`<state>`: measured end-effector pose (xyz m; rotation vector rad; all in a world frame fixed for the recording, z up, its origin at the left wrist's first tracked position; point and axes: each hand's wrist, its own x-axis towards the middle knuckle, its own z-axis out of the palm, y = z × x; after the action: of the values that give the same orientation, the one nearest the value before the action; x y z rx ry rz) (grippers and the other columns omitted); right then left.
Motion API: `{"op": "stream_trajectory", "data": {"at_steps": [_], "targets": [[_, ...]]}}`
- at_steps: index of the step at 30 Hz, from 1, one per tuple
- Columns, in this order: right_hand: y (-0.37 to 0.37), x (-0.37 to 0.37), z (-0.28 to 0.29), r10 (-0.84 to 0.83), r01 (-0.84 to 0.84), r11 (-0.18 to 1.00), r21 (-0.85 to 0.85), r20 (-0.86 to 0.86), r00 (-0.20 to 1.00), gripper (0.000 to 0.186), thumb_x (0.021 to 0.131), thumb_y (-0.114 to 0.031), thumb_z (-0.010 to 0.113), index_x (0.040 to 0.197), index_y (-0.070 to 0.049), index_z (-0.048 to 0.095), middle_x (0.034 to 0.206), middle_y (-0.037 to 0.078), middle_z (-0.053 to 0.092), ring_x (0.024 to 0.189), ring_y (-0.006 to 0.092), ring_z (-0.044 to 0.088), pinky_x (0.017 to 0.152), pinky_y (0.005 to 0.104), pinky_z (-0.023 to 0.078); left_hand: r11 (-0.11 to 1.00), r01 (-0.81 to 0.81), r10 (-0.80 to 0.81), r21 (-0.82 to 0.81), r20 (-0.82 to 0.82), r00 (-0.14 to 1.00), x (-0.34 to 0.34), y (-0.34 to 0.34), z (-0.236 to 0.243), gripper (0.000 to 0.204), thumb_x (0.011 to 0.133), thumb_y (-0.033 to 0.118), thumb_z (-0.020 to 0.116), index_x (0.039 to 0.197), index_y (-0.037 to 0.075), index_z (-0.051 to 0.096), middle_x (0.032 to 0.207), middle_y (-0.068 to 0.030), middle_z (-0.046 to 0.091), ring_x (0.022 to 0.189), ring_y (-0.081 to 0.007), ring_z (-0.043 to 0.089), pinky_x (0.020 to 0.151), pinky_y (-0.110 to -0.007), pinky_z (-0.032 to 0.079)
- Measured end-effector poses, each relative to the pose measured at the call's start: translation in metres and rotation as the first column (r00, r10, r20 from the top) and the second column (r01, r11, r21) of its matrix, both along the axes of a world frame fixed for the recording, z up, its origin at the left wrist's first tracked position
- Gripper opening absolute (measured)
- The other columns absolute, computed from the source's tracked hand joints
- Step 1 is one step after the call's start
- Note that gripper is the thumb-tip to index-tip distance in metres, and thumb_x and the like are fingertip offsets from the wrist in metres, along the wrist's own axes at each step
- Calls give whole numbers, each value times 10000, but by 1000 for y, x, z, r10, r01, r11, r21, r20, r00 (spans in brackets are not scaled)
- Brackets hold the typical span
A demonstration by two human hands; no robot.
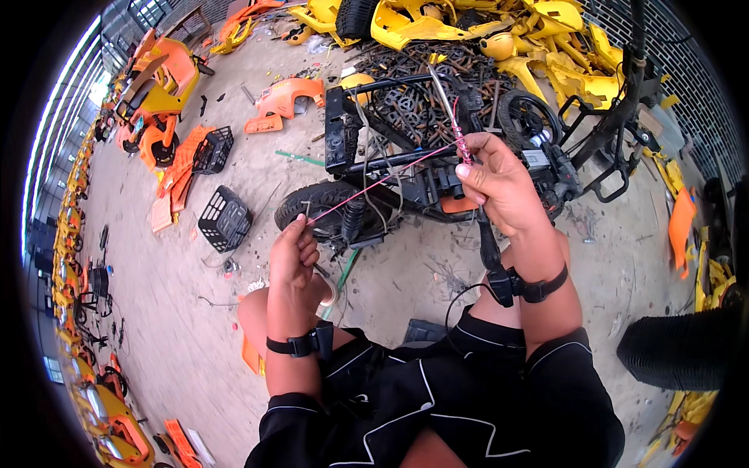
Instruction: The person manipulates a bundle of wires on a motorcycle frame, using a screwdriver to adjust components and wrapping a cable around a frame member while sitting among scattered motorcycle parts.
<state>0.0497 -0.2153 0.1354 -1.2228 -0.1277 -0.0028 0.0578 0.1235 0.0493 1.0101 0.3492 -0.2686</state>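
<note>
My right hand (pixel 490 175) is closed on a long thin metal rod (pixel 443 97) that has pink wire (pixel 466 149) coiled around it. The wire stretches taut down and left to my left hand (pixel 295 251), whose fingers pinch it at thigh height. Beyond both hands lies a stripped black scooter frame (pixel 363 167) with a rear wheel (pixel 292 204), a shock absorber and loose cables; the rod's upper end crosses in front of it. Whatever my right fingers cover on the rod's lower part is hidden.
Yellow body panels (pixel 402 23) and dark metal parts (pixel 421 109) are piled behind the frame. Orange panels (pixel 281 97) and black plastic baskets (pixel 224 220) lie on the floor (pixel 172 296). Scooters (pixel 168 78) line the left side; a black corrugated object (pixel 675 351) is at lower right.
</note>
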Motion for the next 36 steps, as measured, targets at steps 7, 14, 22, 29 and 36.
{"op": "stream_trajectory", "data": {"at_steps": [7,14,22,29,36], "targets": [[2,13,-18,-158,158,987,-4,-89,983,166,921,-100,596,1057,-12,560,875,45,614,729,108,569,619,252,468,999,-2,0,53,38,999,-6,-6,3,222,972,256,533,896,50,561,571,54,322,434,-47,269,378,-207,194],[2,17,-25,-161,154,984,-86,-83,983,156,976,-173,531,1047,-40,573,838,13,606,676,80,520,590,221,421,996,23,-27,90,42,999,-7,-9,2,229,967,258,545,892,42,565,565,51,331,428,-46,280,381,-203,203],[8,1,-3,-40,42,999,26,-70,997,162,938,-142,595,1032,-33,520,787,19,566,605,67,449,525,207,378,996,15,-20,88,57,998,-6,-13,1,229,965,259,552,894,41,562,564,50,328,432,-45,278,389,-203,206],[1,11,-19,-82,82,996,17,-47,996,150,892,-99,652,974,-8,564,827,44,611,669,86,554,573,228,445,996,38,-45,86,87,995,-9,-14,7,219,964,255,552,899,45,561,568,53,330,438,-44,279,391,-204,208],[3,14,-32,-169,174,960,-218,43,985,208,963,-229,564,989,-28,612,809,3,593,656,75,490,600,232,425,998,30,-40,64,158,987,-11,-16,12,207,966,256,547,886,66,550,570,55,327,438,-46,279,390,-202,215]]}}
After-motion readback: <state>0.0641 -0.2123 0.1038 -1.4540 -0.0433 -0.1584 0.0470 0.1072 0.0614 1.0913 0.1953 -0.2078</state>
